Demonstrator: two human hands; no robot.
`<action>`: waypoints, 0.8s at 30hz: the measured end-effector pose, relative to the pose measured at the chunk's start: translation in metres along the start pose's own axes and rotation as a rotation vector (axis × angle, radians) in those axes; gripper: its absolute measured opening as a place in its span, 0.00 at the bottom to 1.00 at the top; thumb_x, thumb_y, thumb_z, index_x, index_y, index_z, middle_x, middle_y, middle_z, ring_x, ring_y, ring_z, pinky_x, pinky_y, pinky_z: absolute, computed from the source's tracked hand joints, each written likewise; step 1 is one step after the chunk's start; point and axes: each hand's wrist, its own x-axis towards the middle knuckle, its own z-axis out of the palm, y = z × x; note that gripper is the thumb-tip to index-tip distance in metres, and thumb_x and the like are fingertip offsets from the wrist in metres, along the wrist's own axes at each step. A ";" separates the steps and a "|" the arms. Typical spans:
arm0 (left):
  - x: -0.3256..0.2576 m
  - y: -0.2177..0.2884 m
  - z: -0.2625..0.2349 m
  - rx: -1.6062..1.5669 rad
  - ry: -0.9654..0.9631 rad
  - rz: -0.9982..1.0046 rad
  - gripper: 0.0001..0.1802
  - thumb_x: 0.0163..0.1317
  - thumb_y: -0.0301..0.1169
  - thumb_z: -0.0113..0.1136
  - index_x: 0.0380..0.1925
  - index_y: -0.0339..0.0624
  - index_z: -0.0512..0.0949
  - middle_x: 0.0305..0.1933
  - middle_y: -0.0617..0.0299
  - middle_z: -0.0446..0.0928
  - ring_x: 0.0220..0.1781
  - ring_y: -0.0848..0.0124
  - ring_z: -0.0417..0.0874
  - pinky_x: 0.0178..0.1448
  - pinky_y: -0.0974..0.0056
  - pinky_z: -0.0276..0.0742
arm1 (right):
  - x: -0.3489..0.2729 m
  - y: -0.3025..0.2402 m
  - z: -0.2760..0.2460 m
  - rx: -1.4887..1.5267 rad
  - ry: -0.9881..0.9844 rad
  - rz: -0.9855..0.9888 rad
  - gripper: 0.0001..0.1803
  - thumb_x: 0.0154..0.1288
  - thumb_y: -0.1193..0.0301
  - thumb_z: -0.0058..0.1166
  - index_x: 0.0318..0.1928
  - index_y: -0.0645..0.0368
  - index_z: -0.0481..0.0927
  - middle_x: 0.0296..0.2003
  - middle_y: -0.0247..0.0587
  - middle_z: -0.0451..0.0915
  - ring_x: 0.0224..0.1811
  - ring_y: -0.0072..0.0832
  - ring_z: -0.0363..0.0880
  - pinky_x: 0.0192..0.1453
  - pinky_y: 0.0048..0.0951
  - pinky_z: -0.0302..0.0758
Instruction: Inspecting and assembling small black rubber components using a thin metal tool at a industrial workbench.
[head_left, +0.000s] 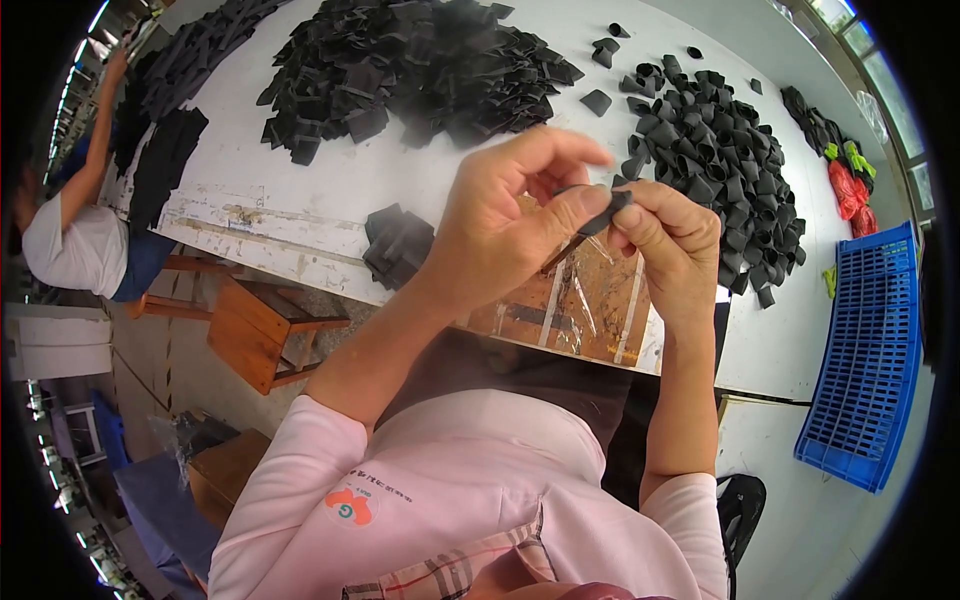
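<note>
Between my two hands is a small black piece of fabric-like material [600, 218], bent over and held above a brown board [600, 315]. My left hand [500, 215] pinches it between thumb and fingers, with the index finger raised away from it. The fingertips of my right hand [670, 235] are closed on its other end. Part of the piece is hidden by my fingers. A small stack of flat black pieces [397, 245] lies by my left forearm. Beyond my right hand spreads a heap of curled black pieces [735, 165].
A large mound of flat black pieces [350, 90] covers the far middle of the white table [300, 215]. A blue plastic crate [865, 350] stands at the right. Red and black bags [848, 190] lie behind it. At left are a wooden stool [250, 330] and another person [80, 240].
</note>
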 end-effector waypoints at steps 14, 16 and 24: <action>-0.004 -0.016 -0.005 0.351 0.030 0.223 0.04 0.56 0.24 0.55 0.26 0.35 0.72 0.24 0.63 0.71 0.23 0.80 0.67 0.27 0.75 0.64 | 0.001 0.010 0.018 -0.643 0.128 -0.382 0.03 0.54 0.77 0.53 0.27 0.63 0.74 0.16 0.38 0.66 0.16 0.29 0.64 0.20 0.26 0.60; -0.002 -0.016 -0.001 0.330 0.033 0.184 0.03 0.55 0.23 0.55 0.25 0.36 0.71 0.22 0.62 0.69 0.21 0.77 0.67 0.25 0.73 0.65 | 0.002 0.017 0.015 -0.657 0.151 -0.387 0.03 0.55 0.77 0.53 0.27 0.63 0.74 0.15 0.38 0.65 0.16 0.30 0.64 0.20 0.26 0.61; -0.020 -0.003 0.004 0.038 0.058 -0.055 0.07 0.60 0.25 0.50 0.37 0.32 0.71 0.32 0.63 0.74 0.28 0.82 0.72 0.33 0.77 0.69 | 0.000 -0.003 0.012 -0.695 0.095 -0.484 0.03 0.55 0.77 0.53 0.28 0.64 0.74 0.16 0.39 0.68 0.17 0.28 0.67 0.21 0.26 0.62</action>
